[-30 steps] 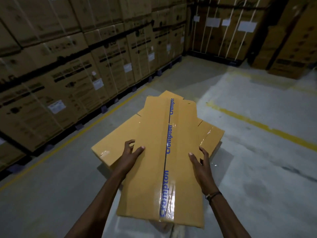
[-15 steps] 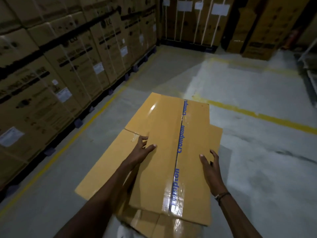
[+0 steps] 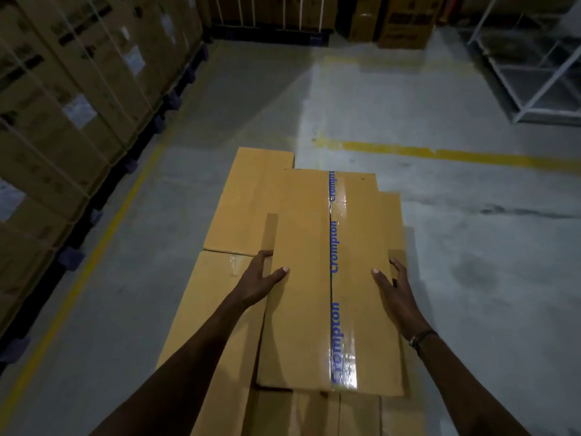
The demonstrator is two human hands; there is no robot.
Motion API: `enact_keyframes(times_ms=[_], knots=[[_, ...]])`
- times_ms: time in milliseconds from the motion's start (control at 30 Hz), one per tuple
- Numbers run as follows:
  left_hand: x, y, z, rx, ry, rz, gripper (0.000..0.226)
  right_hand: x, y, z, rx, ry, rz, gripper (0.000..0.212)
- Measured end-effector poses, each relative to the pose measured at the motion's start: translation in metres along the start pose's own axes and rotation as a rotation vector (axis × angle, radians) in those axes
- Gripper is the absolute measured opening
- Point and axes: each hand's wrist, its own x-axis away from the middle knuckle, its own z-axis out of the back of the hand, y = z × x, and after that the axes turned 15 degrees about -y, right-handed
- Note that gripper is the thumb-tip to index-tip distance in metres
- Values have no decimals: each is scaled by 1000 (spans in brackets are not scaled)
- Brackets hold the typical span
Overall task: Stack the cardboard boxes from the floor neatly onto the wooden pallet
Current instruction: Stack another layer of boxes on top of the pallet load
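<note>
Cardboard top box (image 3: 301, 294) lay on stacked boxes (image 3: 220, 309), pallet unseen | left hand (image 3: 257, 278), right hand (image 3: 393, 287) gripped its long sides, thumbs on top | judged stiff, light; glossy tape (image 3: 341, 357) slippery, hold edges

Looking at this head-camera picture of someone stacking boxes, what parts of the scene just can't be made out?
- Wooden pallet: none shows; the lower boxes cover whatever lies beneath.
- Fingers of the left hand and right hand: partly hidden over the sides of the top box.
- Near end of the stack: cut off by the bottom edge.
- Print on the strapped cartons at left: too dark and blurred to read.
- Metal rack: cut off by the right edge.
</note>
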Motion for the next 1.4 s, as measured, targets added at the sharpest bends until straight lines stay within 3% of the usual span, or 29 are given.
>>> enact_keyframes(times_ms=[200,633,800,1000,1200,1400], knots=[[-89,-78,10,-213,50,47,91,-77,60,-17,14,54,-12,67],[-212,-188,5,-512,122,-21,76,-194,174,-26,32,68,-7,70],[-221,-210,-7,-562,255,-102,70,-212,197,-28,35,70,-13,73],[-222,-215,-8,-595,292,-114,71,-195,188,-38,32,80,36,69],[-219,-210,-7,-638,244,-78,67,-110,219,-64,81,41,-10,81],[-219,-207,-3,-672,207,-55,70,-74,246,-85,43,153,25,75]])
